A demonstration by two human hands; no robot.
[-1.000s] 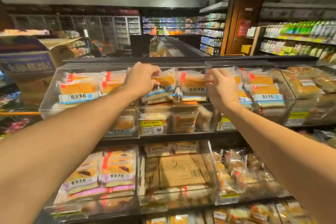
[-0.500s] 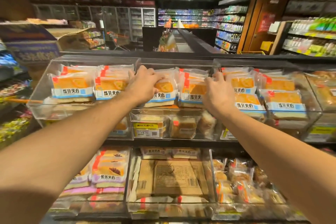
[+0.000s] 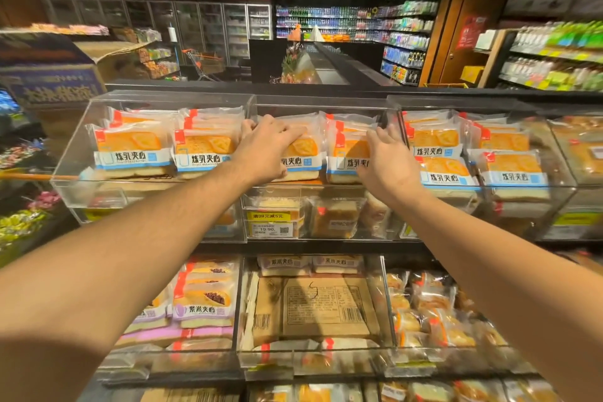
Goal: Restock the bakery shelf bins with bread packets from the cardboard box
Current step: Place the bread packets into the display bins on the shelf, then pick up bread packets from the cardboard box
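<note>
The top shelf holds clear acrylic bins filled with orange-and-blue bread packets. My left hand (image 3: 269, 148) lies flat on a packet (image 3: 305, 148) in the middle bin (image 3: 321, 104), fingers stretched across its top. My right hand (image 3: 388, 166) hovers with relaxed, spread fingers at the right edge of the neighbouring packet (image 3: 347, 153) in the same bin, fingertips about touching it. The cardboard box (image 3: 49, 81), with blue printing and its flaps open, stands on the top at the far left.
The left bin (image 3: 156, 98) and right bin (image 3: 456, 104) hold the same packets. Lower shelves carry purple-labelled bread (image 3: 204, 300), a brown flat pack (image 3: 323, 307) and small pastries (image 3: 430, 320). An aisle with drink shelves and fridges lies behind.
Both hands were pinching packets held up over the middle bin. The packets now lie in the bin, my left hand has flattened on one and my right fingers have let go.
</note>
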